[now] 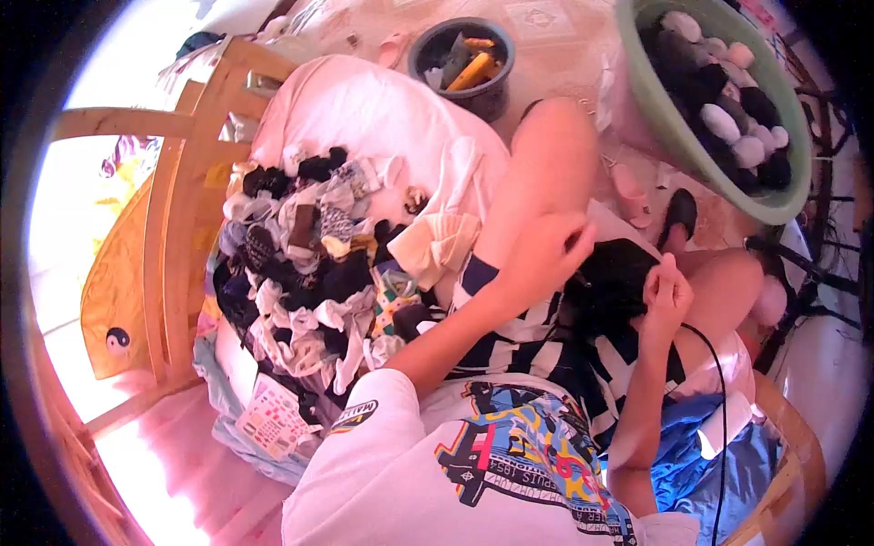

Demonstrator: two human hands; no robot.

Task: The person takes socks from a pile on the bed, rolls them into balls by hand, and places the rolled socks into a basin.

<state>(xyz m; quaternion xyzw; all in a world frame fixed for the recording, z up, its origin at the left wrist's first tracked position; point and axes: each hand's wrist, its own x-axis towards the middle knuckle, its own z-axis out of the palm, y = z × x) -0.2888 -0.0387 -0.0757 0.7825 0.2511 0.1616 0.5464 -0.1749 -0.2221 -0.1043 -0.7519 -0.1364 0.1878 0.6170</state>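
My left hand (553,250) is over my lap, its fingers curled round in a loop with a small dark patch between them; what they hold is too small to tell. To its right, my right hand (667,291) has its fingers closed together, and any item in them is hidden. Black cloth (614,273) lies on my lap between and below the two hands. A large pile of mixed socks (305,255) covers the bed to the left. Nearer my left forearm is a beige cloth piece (435,247).
A green tub (642,109) with balled dark and light socks stands at the upper right. Behind the bed is a dark bucket (492,100) with yellow items. A wooden bed frame (173,246) borders the left. A black cable (722,409) hangs at the right.
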